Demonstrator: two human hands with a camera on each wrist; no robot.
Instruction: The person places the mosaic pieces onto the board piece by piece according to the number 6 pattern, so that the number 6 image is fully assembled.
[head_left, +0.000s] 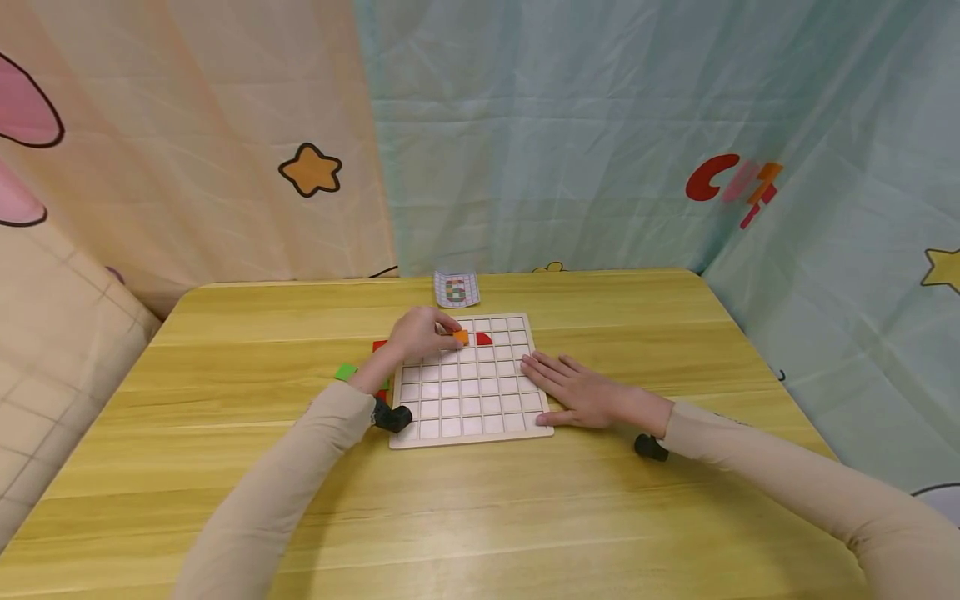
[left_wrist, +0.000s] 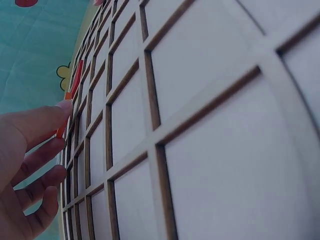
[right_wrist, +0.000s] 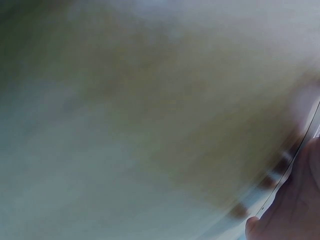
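A wooden grid board (head_left: 471, 442) with white square cells lies on the table. Near its far edge my left hand (head_left: 420, 335) pinches an orange square tile (head_left: 461, 337) between thumb and finger, at the top row of cells. One cell to the right sits a red quarter-round tile (head_left: 484, 339). In the left wrist view, the thumb of the left hand (left_wrist: 30, 150) presses on the orange tile (left_wrist: 61, 131) low at the board. Fingers spread, my right hand (head_left: 577, 392) rests on the board's right edge; the right wrist view shows only part of the right hand (right_wrist: 290, 210).
Behind the board lies a small pattern card (head_left: 457, 290) with a coloured figure on a grid. Left of the board are a green tile (head_left: 346, 372) and red tiles (head_left: 379, 345), partly hidden by the left arm. A curtain (head_left: 525, 142) hangs behind the wooden table (head_left: 247, 358).
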